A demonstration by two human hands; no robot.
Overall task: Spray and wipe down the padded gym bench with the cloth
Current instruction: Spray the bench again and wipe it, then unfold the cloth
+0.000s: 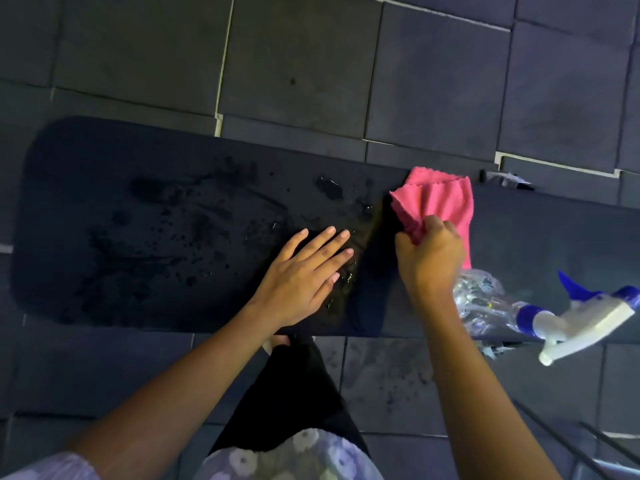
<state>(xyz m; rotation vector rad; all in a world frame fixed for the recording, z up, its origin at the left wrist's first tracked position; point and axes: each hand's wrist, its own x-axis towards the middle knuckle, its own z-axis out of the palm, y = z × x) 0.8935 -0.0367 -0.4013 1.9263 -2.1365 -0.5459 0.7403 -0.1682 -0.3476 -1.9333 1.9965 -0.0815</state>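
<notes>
The dark padded bench [104, 209] runs left to right across the view, its left pad spotted with wet droplets and smears. My left hand [304, 271] lies flat on the wet pad near the gap between the two pads, fingers straight and spread. My right hand [429, 254] pinches the near corner of a folded pink cloth [440, 199] that lies on the right pad by the far edge. A clear spray bottle [491, 306] with a white and blue trigger head lies on its side on the right pad, just right of my right wrist.
Dark rubber floor tiles [311, 64] surround the bench. My dark-trousered leg and foot [294, 382] stand against the bench's near edge. Thin dark metal bars [568, 445] cross the lower right corner. A bit of crumpled wrapping [509, 180] sits at the bench's far edge.
</notes>
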